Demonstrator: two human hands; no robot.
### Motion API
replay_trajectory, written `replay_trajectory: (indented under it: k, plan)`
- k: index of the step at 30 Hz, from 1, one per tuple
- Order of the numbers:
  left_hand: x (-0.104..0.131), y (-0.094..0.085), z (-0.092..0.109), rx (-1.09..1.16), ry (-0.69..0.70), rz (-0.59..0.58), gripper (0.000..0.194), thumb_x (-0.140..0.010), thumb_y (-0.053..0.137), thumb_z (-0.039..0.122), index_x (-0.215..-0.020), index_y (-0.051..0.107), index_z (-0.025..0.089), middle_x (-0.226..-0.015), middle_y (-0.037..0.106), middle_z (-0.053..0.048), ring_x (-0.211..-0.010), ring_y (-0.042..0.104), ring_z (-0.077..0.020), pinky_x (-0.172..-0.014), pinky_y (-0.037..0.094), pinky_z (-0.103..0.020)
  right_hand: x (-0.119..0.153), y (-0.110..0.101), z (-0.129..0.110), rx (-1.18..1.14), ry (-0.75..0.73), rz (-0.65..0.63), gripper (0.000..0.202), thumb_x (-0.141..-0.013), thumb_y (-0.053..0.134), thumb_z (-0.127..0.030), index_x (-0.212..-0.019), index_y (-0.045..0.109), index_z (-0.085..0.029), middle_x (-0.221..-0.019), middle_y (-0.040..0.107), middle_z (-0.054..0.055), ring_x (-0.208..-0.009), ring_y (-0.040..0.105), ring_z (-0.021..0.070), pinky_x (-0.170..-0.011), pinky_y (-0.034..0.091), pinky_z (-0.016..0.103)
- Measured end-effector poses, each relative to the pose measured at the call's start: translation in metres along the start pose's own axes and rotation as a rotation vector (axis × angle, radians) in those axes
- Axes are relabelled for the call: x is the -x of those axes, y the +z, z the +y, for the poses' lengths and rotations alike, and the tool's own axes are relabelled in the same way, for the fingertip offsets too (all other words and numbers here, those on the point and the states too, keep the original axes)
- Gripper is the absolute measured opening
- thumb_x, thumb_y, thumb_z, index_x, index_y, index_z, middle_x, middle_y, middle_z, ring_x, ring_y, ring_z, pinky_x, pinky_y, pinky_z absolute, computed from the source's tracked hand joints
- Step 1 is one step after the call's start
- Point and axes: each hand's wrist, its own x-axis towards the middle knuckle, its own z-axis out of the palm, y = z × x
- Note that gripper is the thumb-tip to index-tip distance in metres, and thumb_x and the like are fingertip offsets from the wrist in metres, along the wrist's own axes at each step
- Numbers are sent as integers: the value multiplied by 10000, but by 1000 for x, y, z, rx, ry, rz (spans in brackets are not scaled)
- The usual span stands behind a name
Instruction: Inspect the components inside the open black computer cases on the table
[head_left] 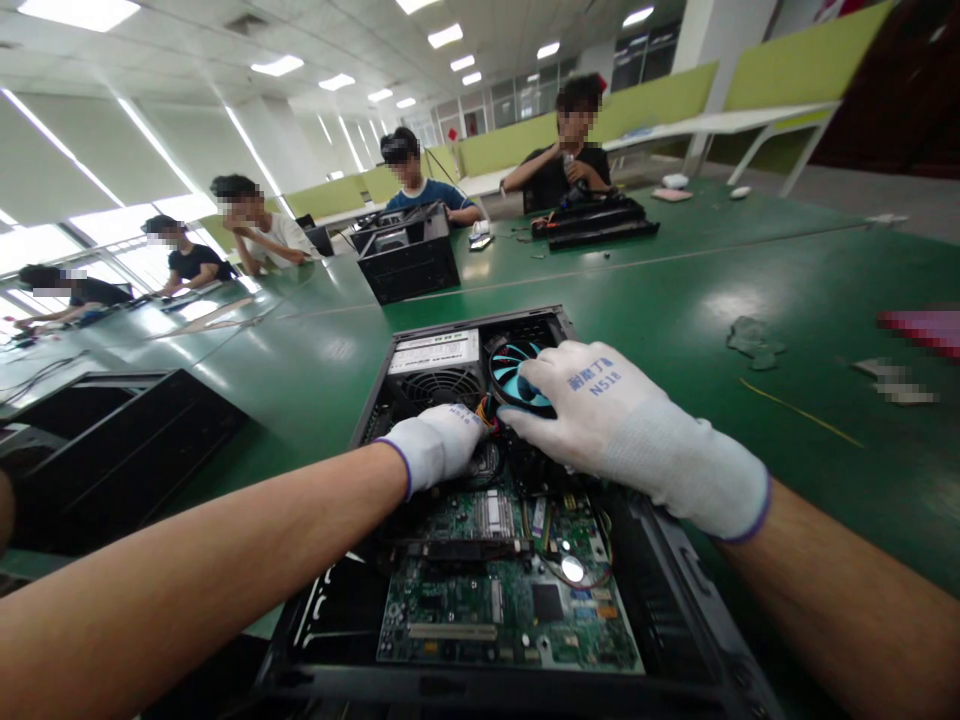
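An open black computer case (690, 590) lies in front of me with a green motherboard (450, 600) inside. My right hand (600, 405), in a white glove, grips a black cooling fan (511, 372) with turquoise blades at the far end of the case. Its fingers reach over the blades, and the thumb is at the near edge. Just left of the fan, my gloved left hand (439, 442) is closed at a bundle of coloured cables (489, 412); its fingertips are partly hidden. Behind that hand sits the power supply (439, 365), with a white label.
Another black case (120, 440) stands at left on the green table (810, 270). Across from me, a person works at an opened case (409, 255), and another sits behind dark parts (600, 220). A yellow cable tie (801, 412) lies at right.
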Motion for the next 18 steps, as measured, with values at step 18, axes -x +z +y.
replay_trajectory:
  k: [18]
  plan:
    - [14, -14, -5, 37, -194, -18, 408, -776, 711, 334, -1178, 703, 262, -1142, 735, -106, -1071, 701, -279, -946, 557, -371, -1, -2, 0, -11, -7, -21, 417, -961, 470, -532, -1003, 662, -164, -997, 697, 117, -941, 621, 271, -785, 374, 356]
